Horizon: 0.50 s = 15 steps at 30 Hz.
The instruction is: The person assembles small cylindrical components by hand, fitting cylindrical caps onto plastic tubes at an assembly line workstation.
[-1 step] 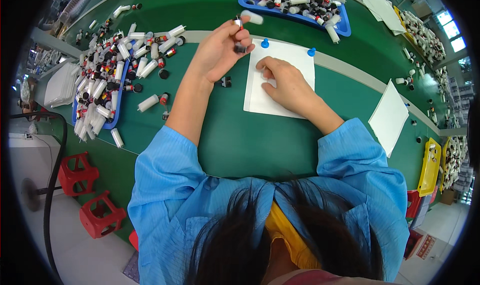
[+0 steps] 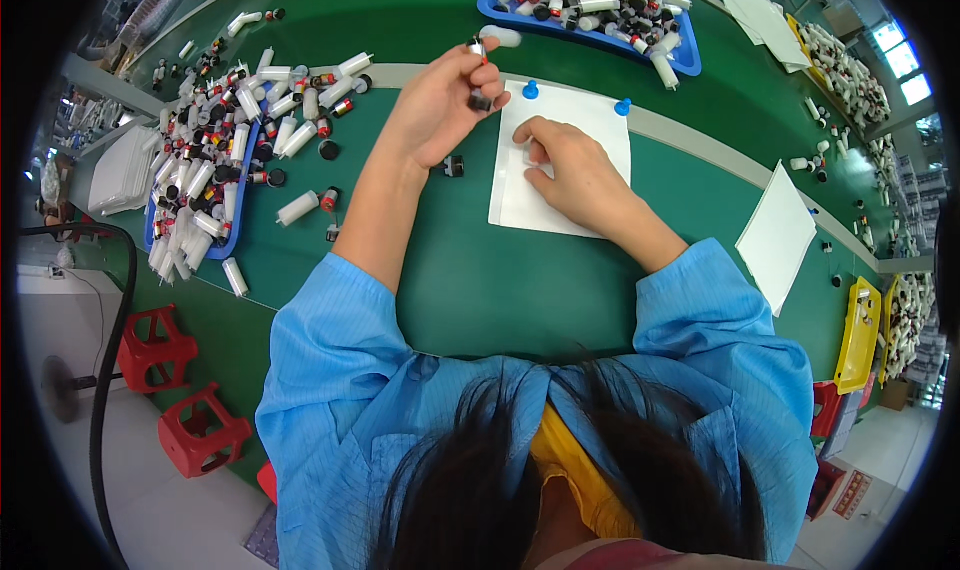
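My left hand (image 2: 440,110) is raised beyond the near part of the bench, its fingers closed on a white plastic tube (image 2: 500,36) with a dark end and a red band. A second small dark piece (image 2: 480,100) shows at the lower fingers of that hand; its kind is unclear. On a white sheet of paper (image 2: 515,200) lies my right hand (image 2: 575,170), loosely curled, thumb apart from the fingers, with nothing visible between them. Two blue pushpins (image 2: 530,90) stand at the sheet's far edge. A small black part (image 2: 453,166) sits just below my left hand.
Left, a blue tray (image 2: 228,225) overflows with white tubes and red-and-black parts. Another full blue tray (image 2: 685,55) stands at the back. To the right are a second white sheet (image 2: 778,235) and a yellow tray (image 2: 858,340). Red stools (image 2: 205,430) stand at lower left.
The tube in my left hand has turned slightly and its white end sits a little further left. My right hand has barely moved.
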Motion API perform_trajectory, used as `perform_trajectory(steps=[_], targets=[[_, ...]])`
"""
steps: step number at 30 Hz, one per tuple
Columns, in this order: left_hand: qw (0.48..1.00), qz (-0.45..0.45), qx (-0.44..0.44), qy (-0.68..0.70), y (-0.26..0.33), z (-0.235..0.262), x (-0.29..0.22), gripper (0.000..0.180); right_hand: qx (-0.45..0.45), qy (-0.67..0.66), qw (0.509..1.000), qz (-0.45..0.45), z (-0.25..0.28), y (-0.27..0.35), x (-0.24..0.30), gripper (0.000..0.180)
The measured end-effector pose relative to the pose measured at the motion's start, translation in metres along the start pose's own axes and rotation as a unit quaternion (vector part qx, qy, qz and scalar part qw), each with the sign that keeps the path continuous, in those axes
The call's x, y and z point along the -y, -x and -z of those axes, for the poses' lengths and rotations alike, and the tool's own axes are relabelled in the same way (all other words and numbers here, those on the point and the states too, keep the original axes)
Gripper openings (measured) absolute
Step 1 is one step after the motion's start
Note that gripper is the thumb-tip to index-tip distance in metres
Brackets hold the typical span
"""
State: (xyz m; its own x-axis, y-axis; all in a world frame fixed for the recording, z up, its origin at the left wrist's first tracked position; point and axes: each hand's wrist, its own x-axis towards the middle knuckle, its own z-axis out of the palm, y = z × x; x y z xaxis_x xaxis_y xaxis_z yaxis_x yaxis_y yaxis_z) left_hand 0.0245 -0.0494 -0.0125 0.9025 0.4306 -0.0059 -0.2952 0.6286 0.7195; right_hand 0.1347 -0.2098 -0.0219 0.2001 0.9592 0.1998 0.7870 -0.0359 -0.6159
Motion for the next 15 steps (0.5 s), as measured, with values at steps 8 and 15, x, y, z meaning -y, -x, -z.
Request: perform_trajectory(steps=[8, 15], targets=[[0.997, -0.055, 0.015, -0.06, 0.011, -0.019, 0.003, 0.027, -0.03, -0.453, 0.891, -0.014, 0.048, -0.012, 0.026, 0.035], [0.993, -0.04, 0.049, -0.095, 0.008, -0.029, 0.018, 0.031, -0.138, -0.665, 0.731, -0.063, 0.009, -0.045, -0.003, 0.042]])
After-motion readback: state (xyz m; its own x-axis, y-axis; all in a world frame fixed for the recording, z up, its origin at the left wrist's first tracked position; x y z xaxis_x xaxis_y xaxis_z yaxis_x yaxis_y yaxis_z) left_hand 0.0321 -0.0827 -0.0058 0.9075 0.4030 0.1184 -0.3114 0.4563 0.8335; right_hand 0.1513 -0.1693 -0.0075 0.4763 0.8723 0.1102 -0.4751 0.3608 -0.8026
